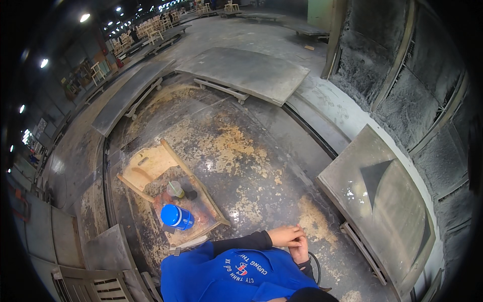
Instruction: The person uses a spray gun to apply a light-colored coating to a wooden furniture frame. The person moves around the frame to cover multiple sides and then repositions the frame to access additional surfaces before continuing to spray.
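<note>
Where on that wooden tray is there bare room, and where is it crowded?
The pale far end of the wooden tray is bare. Its near end is crowded by the blue can and small cup. Clasped hands rest apart, right of the tray.

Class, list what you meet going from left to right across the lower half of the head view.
Wooden chair back → blue can on the wooden tray → clasped hands: left hand, right hand → grey tilted panel.

The right hand (300, 250) lies partly under the left hand (285, 235), so its fingers and grip cannot be told. The blue jacket (236, 274) is cut off by the lower edge. A dark hose (317, 267) disappears behind the jacket. The chairs (151, 27) far off are too small to make out.
</note>
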{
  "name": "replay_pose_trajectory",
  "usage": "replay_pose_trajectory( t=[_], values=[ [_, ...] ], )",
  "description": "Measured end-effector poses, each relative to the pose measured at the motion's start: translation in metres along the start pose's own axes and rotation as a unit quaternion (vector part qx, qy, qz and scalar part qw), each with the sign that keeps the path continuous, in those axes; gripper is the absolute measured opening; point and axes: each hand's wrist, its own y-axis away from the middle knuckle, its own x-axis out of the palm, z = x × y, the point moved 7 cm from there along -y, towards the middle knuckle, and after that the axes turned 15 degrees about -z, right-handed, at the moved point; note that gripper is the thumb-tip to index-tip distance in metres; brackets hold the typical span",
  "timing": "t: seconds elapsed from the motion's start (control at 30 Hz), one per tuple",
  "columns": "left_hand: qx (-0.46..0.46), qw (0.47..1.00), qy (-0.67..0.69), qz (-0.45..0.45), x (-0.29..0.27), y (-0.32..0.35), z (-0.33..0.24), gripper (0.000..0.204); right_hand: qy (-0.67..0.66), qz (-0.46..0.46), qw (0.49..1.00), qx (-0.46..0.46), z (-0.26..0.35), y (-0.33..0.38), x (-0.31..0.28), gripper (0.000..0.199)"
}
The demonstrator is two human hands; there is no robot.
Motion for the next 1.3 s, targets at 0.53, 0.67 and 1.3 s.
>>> replay_pose_trajectory(
  t=[0.53, 0.67, 1.3],
  values=[
    [-0.029, 0.999, -0.005, 0.031, 0.010, 0.003, 0.010, 0.054, -0.043, -0.046, 0.998, 0.024, -0.011, -0.013, -0.017, 0.034],
    [-0.029, 0.999, -0.011, 0.031, 0.010, 0.002, 0.011, 0.055, -0.042, -0.029, 0.998, 0.021, -0.009, -0.011, -0.011, 0.032],
    [-0.021, 0.999, 0.011, 0.044, 0.009, 0.000, 0.021, 0.060, -0.004, -0.036, 0.999, -0.013, 0.003, 0.003, 0.015, 0.044]
  ],
)
